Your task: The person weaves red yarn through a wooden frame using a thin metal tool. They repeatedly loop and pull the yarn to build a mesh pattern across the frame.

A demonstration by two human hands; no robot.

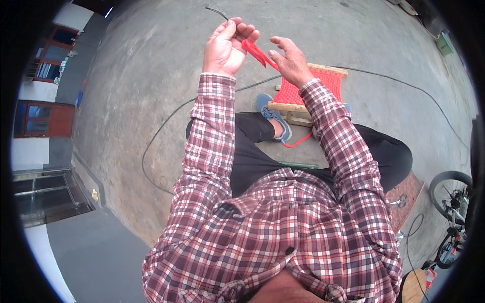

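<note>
My left hand [230, 46] is raised at the upper middle, its fingers curled round a thin, dark, bent rod [216, 11] that sticks out past the thumb. A red cord [254, 52] hangs folded in a loop against those fingers and runs to the right. Beside it my right hand [291, 61] has its fingers apart, with the cord passing behind or under it. Below that hand stands a small wooden stool [286, 106] with a woven red seat [327, 83], partly covered by my right forearm. More red cord [298, 142] trails on the ground by my shoe.
A long black cable [151, 143] curves over the concrete floor [136, 70] around me. Under me is a green seat edge [303, 165]. To the right lie a reddish mat [410, 202] and a bicycle wheel [451, 194]. House walls with red-framed windows [45, 119] line the left.
</note>
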